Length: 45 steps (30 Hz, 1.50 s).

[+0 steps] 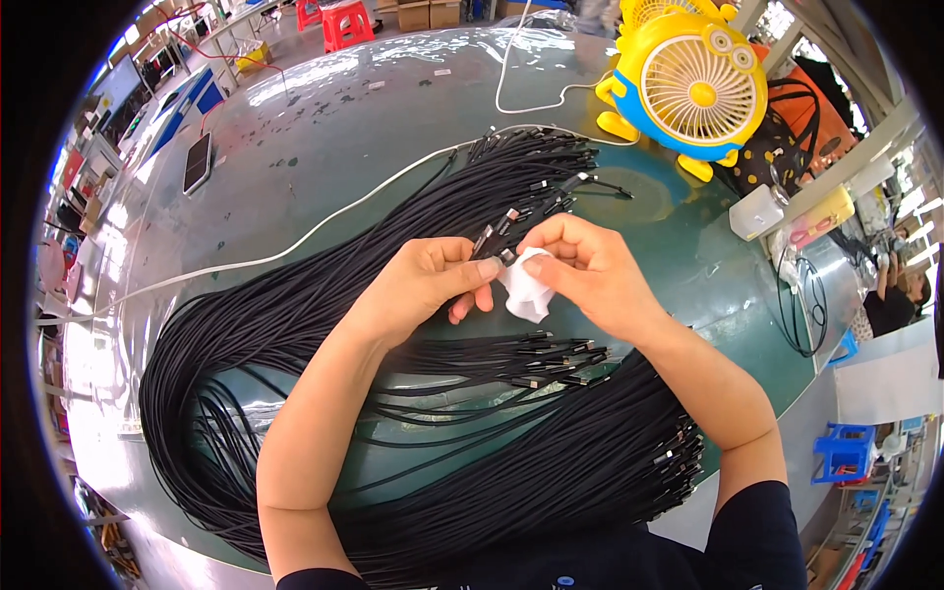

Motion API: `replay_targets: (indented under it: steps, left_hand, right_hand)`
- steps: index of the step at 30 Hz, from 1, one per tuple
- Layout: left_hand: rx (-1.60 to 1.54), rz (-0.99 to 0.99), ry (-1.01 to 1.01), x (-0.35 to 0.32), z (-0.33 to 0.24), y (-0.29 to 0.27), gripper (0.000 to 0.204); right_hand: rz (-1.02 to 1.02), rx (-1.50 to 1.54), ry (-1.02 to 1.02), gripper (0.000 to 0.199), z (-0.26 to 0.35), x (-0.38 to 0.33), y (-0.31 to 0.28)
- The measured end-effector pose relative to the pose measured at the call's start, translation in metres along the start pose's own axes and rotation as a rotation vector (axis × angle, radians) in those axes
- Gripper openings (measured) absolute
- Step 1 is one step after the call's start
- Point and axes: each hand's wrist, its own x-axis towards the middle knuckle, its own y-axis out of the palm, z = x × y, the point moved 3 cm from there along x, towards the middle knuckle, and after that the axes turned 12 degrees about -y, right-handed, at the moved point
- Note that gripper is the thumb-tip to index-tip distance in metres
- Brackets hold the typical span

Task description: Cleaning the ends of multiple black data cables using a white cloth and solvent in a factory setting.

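Observation:
My left hand (438,280) pinches a black cable near its connector end (484,239), thumb against the fingers. Just to its right, my right hand (587,265) grips a crumpled white cloth (528,288) between thumb and fingers, pressed up to the cable ends. Beneath and around both hands spreads a large bundle of black cables (324,261), curving in a U on the left side of the table. Its far ends (546,146) show small metal plugs. A smaller group of connector ends (560,359) lies just below my hands, and more ends (678,457) sit near my right elbow.
A yellow and blue character-shaped fan (703,93) stands at the back right. A white cord (334,211) crosses the green table (393,128). A phone (198,162) lies at the far left. At the right edge are a white box (756,213) and a looped dark cable (803,305).

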Motion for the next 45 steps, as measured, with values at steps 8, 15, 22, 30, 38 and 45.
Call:
replay_targets:
  steps: [8,15,22,30,38,45]
  left_hand:
    - [0.084,0.039,-0.017,-0.001,-0.002,0.000,0.019]
    - [0.004,0.107,-0.008,-0.001,0.003,0.000,0.017]
    - [0.145,-0.031,0.015,-0.008,-0.007,0.007,0.018]
    - [0.111,-0.015,0.009,-0.001,0.002,0.007,0.021]
    - [0.045,-0.045,0.024,-0.002,0.001,0.011,0.021]
    - [0.069,0.076,0.023,-0.005,0.001,0.018,0.023]
  right_hand:
    - [0.054,-0.122,0.123,0.010,-0.002,0.011,0.007]
    - [0.094,-0.366,-0.111,0.011,0.003,0.002,0.008]
    - [0.028,-0.072,0.047,0.009,0.006,0.000,0.012]
    - [0.050,-0.231,0.042,0.009,-0.002,0.003,0.012]
    - [-0.135,-0.125,-0.083,0.029,0.021,-0.003,-0.034]
    - [-0.096,-0.324,-0.143,0.020,0.032,-0.002,-0.045]
